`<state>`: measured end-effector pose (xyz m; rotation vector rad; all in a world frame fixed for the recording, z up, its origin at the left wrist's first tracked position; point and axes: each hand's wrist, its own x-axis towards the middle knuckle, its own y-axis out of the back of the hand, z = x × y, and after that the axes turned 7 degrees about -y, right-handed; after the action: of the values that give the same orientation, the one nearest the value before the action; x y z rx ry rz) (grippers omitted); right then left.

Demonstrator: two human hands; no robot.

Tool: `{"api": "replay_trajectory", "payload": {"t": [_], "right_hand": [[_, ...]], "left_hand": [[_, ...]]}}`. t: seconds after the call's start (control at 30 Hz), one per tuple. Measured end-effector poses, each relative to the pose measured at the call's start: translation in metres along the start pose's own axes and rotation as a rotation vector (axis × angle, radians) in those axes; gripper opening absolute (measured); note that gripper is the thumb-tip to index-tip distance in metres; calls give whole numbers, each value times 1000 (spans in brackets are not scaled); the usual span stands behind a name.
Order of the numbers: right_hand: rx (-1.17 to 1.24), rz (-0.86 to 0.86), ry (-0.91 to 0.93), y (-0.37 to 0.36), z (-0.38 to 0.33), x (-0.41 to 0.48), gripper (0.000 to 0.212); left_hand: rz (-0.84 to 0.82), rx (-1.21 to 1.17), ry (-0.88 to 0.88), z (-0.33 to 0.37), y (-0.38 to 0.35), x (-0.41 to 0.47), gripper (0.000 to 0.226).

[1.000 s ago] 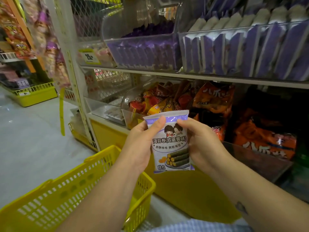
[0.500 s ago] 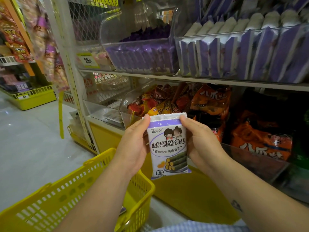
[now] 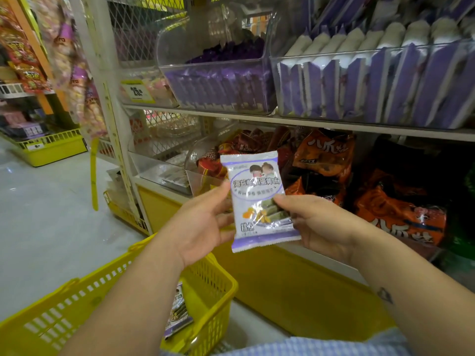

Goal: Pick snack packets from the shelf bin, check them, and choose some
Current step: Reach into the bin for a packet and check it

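A purple and white snack packet point(image 3: 257, 199) with two cartoon figures is held upright in front of the lower shelf. My left hand point(image 3: 205, 222) holds its left edge, thumb at the front. My right hand point(image 3: 316, 224) pinches its right edge, thumb on the printed face. On the upper shelf, a clear bin point(image 3: 385, 83) holds a row of matching purple and white packets standing on edge. A second clear bin point(image 3: 221, 83) to its left holds smaller purple packets.
A yellow shopping basket point(image 3: 108, 291) hangs under my left forearm with at least one packet point(image 3: 177, 314) inside. Orange and dark snack bags point(image 3: 398, 217) fill the lower shelf. Grey floor and another yellow basket point(image 3: 51, 150) lie to the left.
The packet has tilted slightly and my hands have slid lower along its sides; my thumbs were at its top corners before.
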<state>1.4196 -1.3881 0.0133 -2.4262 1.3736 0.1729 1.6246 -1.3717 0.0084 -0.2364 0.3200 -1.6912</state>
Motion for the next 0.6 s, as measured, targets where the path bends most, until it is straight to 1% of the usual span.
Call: {"api": "replay_trajectory", "payload": {"t": [0.1, 0.17, 0.27, 0.33, 0.37, 0.43, 0.47, 0.5, 0.53, 0.6], "right_hand": [[58, 52, -16, -1, -3, 1, 31], [74, 71, -27, 0, -3, 3, 34], [80, 65, -22, -1, -2, 2, 35], [42, 78, 9, -2, -2, 1, 33], [-1, 114, 49, -4, -1, 1, 32], [-151, 254, 177, -9, 1, 4, 28], [-234, 328, 255, -13, 2, 5, 26], [-293, 366, 327, -17, 5, 6, 26], [-329, 361, 378, -21, 7, 6, 29], [-370, 245, 403, -26, 12, 6, 36]], "left_hand": [[-68, 5, 54, -1, 0, -3, 32], [-91, -4, 51, -2, -1, -2, 28], [-123, -21, 53, 0, -1, -2, 32], [-107, -10, 29, -1, -2, -1, 34], [-72, 20, 1, -3, -4, -1, 36], [44, 185, -81, -9, -10, 1, 51], [60, 260, -122, -13, -14, 1, 58], [25, 291, -162, -17, -19, 1, 61], [-48, 265, -185, -21, -24, 0, 61], [-138, 140, -161, -24, -33, -1, 67]]}}
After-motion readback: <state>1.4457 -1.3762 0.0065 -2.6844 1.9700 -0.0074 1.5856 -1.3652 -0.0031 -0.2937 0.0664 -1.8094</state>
